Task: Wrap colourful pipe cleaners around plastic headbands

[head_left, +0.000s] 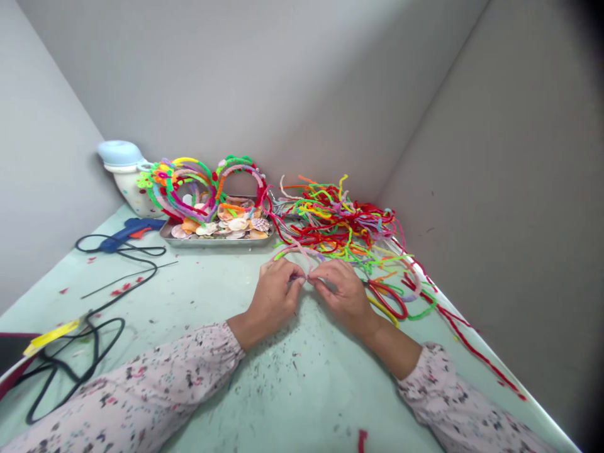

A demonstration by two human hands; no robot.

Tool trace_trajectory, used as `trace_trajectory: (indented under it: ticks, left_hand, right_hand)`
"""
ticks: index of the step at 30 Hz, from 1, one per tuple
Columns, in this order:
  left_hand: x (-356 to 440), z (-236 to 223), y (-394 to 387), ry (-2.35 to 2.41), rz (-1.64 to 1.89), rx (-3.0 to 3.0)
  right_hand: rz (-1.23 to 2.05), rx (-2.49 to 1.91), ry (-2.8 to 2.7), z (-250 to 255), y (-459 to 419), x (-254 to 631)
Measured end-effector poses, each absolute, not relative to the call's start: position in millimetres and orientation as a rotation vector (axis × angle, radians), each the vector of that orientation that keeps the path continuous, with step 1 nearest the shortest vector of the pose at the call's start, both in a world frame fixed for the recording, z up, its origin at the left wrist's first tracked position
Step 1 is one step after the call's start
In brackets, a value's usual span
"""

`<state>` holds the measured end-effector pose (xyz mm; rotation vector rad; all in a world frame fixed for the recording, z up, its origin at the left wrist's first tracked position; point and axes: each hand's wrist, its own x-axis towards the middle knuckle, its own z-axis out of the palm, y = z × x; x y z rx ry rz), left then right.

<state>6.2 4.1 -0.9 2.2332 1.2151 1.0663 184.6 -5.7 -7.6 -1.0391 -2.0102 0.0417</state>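
On the pale green table (198, 302), a heap of coloured pipe cleaners (340, 226) lies right of a metal tray (212, 242) of shells (236, 223) and a glue gun (125, 233). The left hand (274, 296) and right hand (342, 292), almost touching, both pinch a pink pipe cleaner (295, 250) between their fingertips, just in front of the heap.

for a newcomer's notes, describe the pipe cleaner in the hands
On the pale green table, the left hand and right hand meet. Pinched between them is a pale pink pipe cleaner, the only strand held, unlike the colourful pipe-cleaner heap beyond.
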Motion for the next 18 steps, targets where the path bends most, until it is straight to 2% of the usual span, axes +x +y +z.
trace_trajectory:
  ticks: [18]
  left_hand:
    - [6.0, -0.4, 5.3, 1.194, 1.082, 2.264]
  right_hand:
    - [0.184, -1.090, -1.946, -8.7, -5.4, 183.1]
